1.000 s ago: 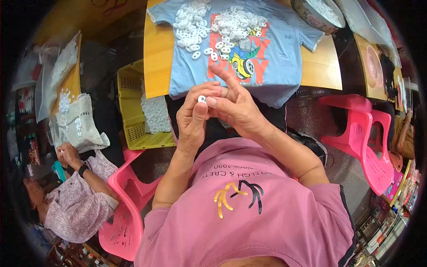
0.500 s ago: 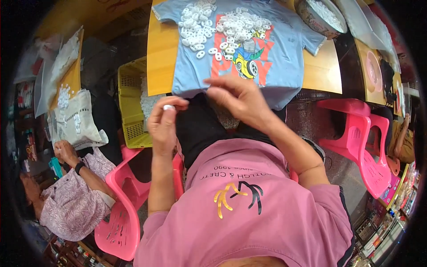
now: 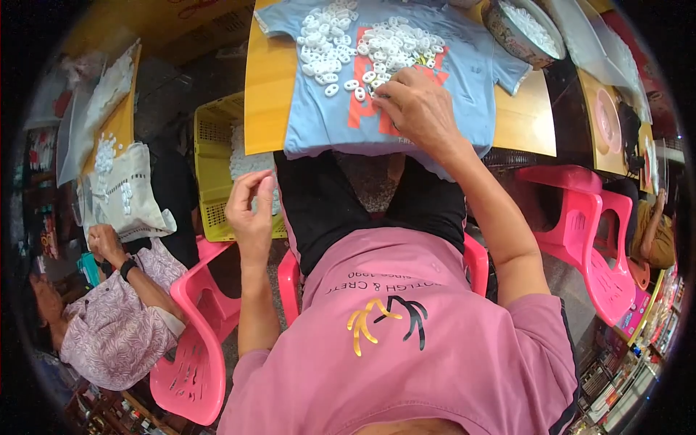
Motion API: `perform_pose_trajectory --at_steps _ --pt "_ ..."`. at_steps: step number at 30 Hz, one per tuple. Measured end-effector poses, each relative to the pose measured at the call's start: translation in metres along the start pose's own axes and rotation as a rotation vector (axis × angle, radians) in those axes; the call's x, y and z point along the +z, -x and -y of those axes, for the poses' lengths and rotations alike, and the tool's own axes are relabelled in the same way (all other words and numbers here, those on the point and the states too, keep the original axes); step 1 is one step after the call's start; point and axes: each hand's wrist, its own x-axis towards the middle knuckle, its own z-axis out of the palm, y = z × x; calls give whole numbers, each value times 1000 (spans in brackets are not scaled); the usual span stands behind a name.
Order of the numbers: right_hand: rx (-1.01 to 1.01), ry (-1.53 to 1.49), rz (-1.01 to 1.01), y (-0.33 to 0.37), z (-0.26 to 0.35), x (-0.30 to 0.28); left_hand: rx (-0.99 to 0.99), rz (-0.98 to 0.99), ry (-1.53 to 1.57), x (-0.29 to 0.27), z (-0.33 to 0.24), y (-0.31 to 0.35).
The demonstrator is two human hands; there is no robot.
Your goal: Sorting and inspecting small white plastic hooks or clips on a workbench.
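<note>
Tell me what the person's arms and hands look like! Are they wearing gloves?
No gloves: the left hand and right hand are bare, and no watch shows on either wrist. The forearms are bare too. The pink shirt has short sleeves, with a dark stripe by the right one.

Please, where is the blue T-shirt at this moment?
In the head view, the blue T-shirt lies at upper centre on the wooden table, under the white pieces and the right hand.

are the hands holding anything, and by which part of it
Nothing shows in the left hand. The right hand is at the white pieces; whether it grips one cannot be told.
</note>
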Motion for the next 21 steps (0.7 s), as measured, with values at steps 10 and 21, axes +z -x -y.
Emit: perform_pose_trajectory --at_steps 10,21 --pt "375 -577 42 -1 0 -14 78 173 245 81 -54 -39" --pt "844 -1534 92 28 13 -34 260 255 315 141 -76 -58"
